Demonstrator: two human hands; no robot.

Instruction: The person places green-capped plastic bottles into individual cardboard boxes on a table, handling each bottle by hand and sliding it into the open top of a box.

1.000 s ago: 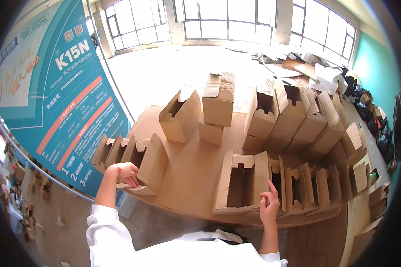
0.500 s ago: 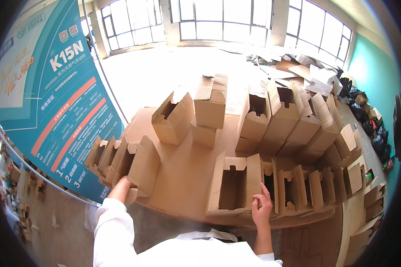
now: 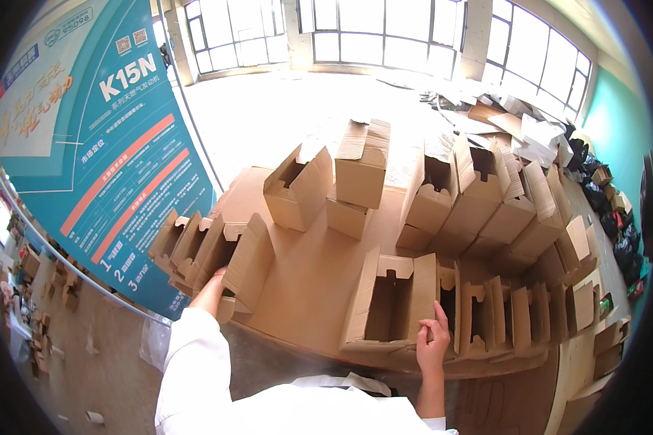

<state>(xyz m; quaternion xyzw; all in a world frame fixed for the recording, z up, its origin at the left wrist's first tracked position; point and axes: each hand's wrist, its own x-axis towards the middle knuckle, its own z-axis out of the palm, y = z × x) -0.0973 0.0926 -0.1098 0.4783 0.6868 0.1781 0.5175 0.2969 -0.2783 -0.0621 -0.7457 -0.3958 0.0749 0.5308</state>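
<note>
My left hand [image 3: 212,287] reaches into the open top of a brown cardboard box [image 3: 253,261], the nearest of a row at the left end of the table. The box walls hide its fingertips. My right hand [image 3: 433,342] rests against the right side of another open-topped cardboard box [image 3: 358,310] at the table's front edge. Its index finger points up along the box wall and the other fingers are loosely bent. I see nothing held in it. Beyond, one open box [image 3: 297,194] stands alone, and beside it a box [image 3: 360,172] sits on top of another [image 3: 346,218].
More open boxes [image 3: 498,316] line the front right, with stacked boxes [image 3: 474,190] behind them. All stand on a cardboard-covered table [image 3: 297,283]. A blue-green banner [image 3: 116,174] rises at the left. Scrap cardboard [image 3: 511,119] and black bags [image 3: 620,232] lie at the far right.
My left hand has moved slightly farther into the box on the left. My right hand stays at the front box. The whole view has shifted a little, so things appear farther right.
</note>
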